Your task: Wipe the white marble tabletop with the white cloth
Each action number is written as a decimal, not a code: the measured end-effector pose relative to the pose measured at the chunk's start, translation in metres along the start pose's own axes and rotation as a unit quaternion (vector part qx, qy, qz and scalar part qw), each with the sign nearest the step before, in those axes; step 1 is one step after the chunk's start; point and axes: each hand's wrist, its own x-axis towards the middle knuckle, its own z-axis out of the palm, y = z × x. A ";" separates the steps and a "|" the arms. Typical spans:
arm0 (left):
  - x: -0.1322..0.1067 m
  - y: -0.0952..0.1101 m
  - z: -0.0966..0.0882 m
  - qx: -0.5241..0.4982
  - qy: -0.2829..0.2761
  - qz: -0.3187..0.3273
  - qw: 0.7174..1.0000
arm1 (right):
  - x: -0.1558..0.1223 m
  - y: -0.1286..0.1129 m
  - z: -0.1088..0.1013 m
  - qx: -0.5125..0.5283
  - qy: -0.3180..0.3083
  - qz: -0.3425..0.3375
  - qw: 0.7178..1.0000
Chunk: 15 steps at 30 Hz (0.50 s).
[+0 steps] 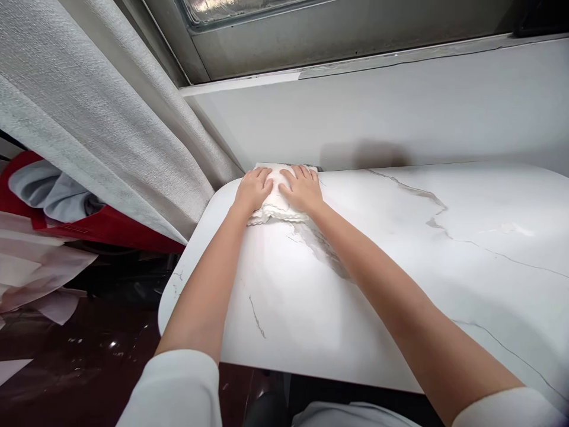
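A folded white cloth [279,209] with a ruffled front edge lies at the far left part of the white marbled table [284,320], near the wall. On its left side rests my left hand [255,188], palm down, with the fingers stretched forward and the thumb pointing inward. My right hand [303,188] presses flat on the right side of the same cloth, its fingers spread. Between the two thumbs a strip of the cloth shows. Both arms reach forward across the tabletop. What lies under the palms is hidden.
Left of the table hangs a thick pale curtain [120,89]. Below it, a red bag [106,222] holds grey fabric. Behind the table stands a white wall panel [427,112] under a window frame [311,47]. The dark glossy floor [115,344] shows at lower left.
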 end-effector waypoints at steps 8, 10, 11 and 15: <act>0.009 -0.009 -0.004 -0.019 0.012 0.032 0.999 | 0.014 0.003 0.004 0.005 0.014 -0.002 1.000; 0.011 -0.012 -0.005 -0.023 0.007 0.036 0.999 | 0.018 0.002 0.006 0.008 0.017 -0.002 1.000; 0.013 -0.015 -0.006 -0.023 0.002 0.037 0.999 | 0.020 0.001 0.008 0.008 0.018 -0.001 1.000; 0.019 -0.029 -0.008 -0.015 -0.016 0.043 0.999 | 0.028 -0.009 0.013 -0.003 0.015 0.011 1.000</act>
